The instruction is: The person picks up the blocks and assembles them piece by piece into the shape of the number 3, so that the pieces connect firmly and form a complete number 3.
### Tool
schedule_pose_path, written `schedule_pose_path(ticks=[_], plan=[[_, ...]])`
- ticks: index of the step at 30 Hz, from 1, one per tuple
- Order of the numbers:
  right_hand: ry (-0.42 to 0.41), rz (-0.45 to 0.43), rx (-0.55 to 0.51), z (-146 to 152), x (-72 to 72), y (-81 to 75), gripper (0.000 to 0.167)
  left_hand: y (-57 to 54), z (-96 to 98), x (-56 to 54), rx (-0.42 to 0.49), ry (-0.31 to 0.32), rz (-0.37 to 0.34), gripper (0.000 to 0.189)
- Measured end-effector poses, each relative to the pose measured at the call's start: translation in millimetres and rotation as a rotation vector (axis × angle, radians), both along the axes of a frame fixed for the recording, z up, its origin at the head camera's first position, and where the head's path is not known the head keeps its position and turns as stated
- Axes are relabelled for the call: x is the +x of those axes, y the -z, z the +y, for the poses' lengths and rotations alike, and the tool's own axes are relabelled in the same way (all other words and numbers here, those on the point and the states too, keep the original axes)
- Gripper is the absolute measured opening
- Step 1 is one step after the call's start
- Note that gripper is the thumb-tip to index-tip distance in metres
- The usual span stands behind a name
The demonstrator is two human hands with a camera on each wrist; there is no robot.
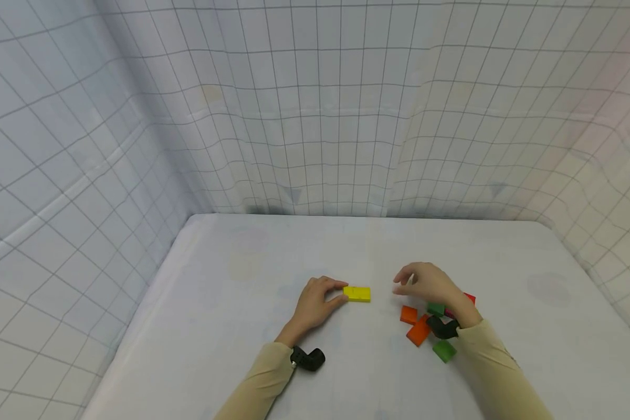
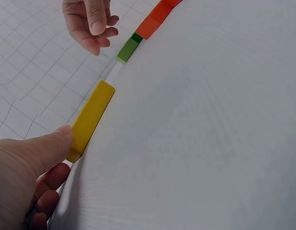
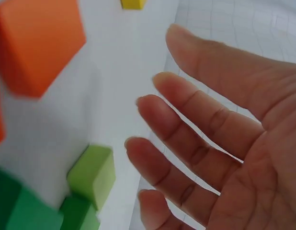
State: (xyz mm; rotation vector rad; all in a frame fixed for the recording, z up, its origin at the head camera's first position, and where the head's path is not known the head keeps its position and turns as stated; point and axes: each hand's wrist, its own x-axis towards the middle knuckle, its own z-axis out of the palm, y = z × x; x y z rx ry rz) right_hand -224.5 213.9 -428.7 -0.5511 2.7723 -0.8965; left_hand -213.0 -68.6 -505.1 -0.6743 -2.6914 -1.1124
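Where two beige sleeves point(image 1: 259, 376) reach in from the near side, a black wrist device point(image 1: 310, 359) sits on the left wrist. On the right, a light green block point(image 1: 444, 351) is the nearest of a loose group; just beyond it and to its left is a larger orange block point(image 1: 419, 331), with a smaller orange block point(image 1: 408, 315) past that. Farther still, a dark green block point(image 1: 436, 309) and a red block point(image 1: 469, 298) lie partly hidden by the right forearm. A yellow block point(image 1: 358, 294) rests on the white desk point(image 1: 231, 280), left of the group and well apart from it; the left hand point(image 1: 315, 300) pinches its left end between thumb and fingers. Across from it, the right hand point(image 1: 425, 284) hovers with fingers loosely bent and apart, holding nothing. Beyond the desk's far edge hangs a white grid-lined cloth point(image 1: 315, 128).
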Motion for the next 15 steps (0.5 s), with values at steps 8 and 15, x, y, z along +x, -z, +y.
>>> schedule_pose_path(ticks=[8,15], plan=[[0.031,-0.041,0.11,15.8,18.2,3.6,0.026,-1.7,-0.5,0.4,0.006,-0.011,0.003,0.029],[-0.003,-0.04,0.13,18.9,29.6,8.9,0.034,-3.2,1.2,1.6,0.011,-0.009,-0.009,0.029]])
